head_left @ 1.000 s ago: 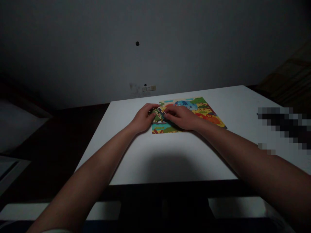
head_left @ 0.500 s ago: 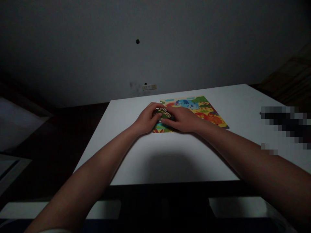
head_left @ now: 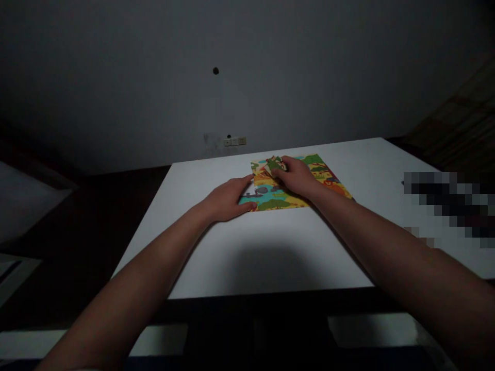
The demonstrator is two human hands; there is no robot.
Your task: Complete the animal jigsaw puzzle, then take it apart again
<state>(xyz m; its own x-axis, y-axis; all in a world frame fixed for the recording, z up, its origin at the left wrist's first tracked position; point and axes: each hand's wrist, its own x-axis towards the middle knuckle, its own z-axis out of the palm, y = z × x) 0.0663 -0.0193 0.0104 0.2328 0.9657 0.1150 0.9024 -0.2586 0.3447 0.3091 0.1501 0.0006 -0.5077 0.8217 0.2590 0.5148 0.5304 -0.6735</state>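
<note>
Jigsaw puzzle [head_left: 288, 193] sits centre-frame on the white table [head_left: 270, 247]. My right hand [head_left: 296, 175] pinches a few loose pieces [head_left: 274, 165] at its upper-left corner; left hand [head_left: 228, 198] lies flat, fingers spread, steadying the lower-left edge. Prob mid-assembly; next needs lining pieces up w/ their gaps.

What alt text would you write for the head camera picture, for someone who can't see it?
Two bare hands work on a colourful animal jigsaw puzzle on a white table in a dim room: the left hand rests flat at the puzzle's near left corner, and the right hand holds loose puzzle pieces over its far part. A grey wall with a socket stands behind.
</note>
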